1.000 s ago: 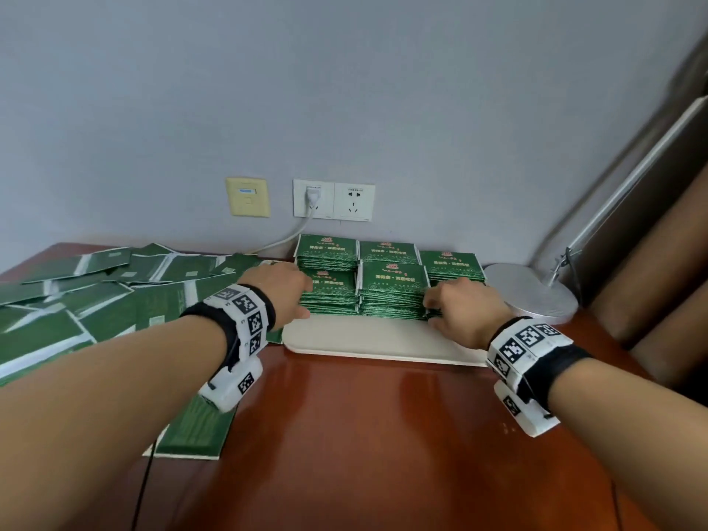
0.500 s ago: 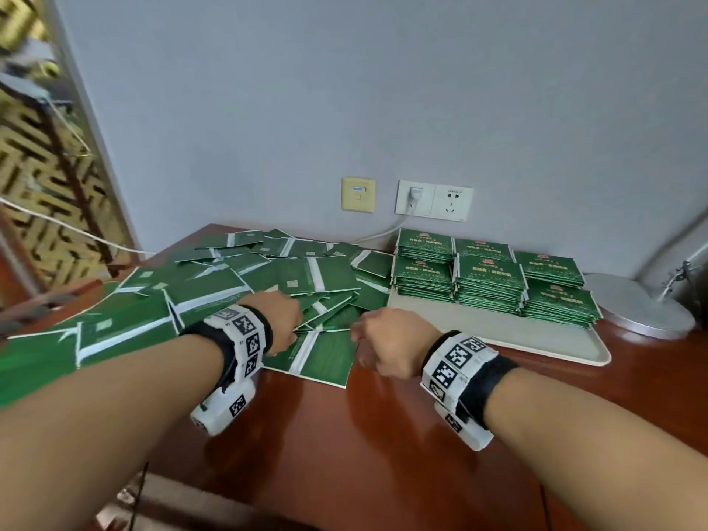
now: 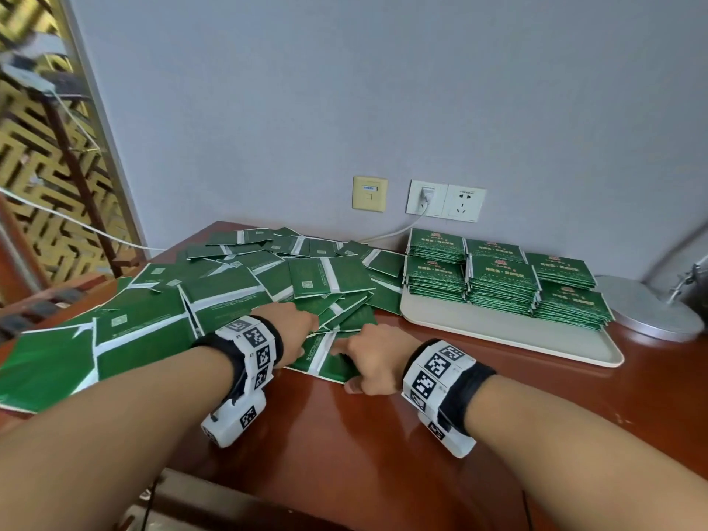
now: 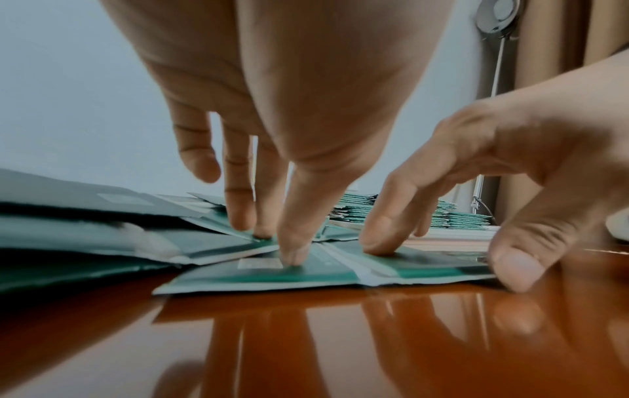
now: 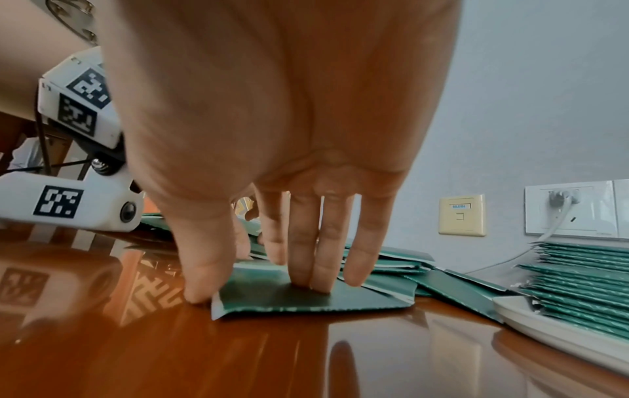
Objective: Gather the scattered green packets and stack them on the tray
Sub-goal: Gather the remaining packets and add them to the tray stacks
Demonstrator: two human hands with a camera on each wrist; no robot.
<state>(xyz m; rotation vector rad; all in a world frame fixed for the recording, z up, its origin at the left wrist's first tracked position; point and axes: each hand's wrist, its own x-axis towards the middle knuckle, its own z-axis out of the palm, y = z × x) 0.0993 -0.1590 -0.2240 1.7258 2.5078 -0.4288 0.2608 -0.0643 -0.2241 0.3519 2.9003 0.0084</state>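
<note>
- Both hands down on nearest green packet [image 3: 325,358] at front edge of scattered pile [image 3: 214,289], on brown table [image 3: 364,454].
- Left hand [image 3: 293,331]: fingers straight, spread; fingertips [image 4: 294,253] press flat on packet & on overlapping ones behind. No curl round anything.
- Right hand [image 3: 373,358]: middle fingers [image 5: 309,269] straight, pressing packet top; thumb [image 5: 201,280] at packet's near corner, touching table. Whether thumb lifts the edge: cannot tell.
- Packet lies flat, white seam strip up, left of tray & apart from it.
- Tray [image 3: 509,335], cream, right of pile: six neat stacks [image 3: 502,281], two rows, at rear half; front strip bare.
- Pile's right edge reaches tray's left rim.
- Lamp base [image 3: 651,312] just right of tray.
- Wall sockets [image 3: 446,199] behind, one w/ plug & white cable.
</note>
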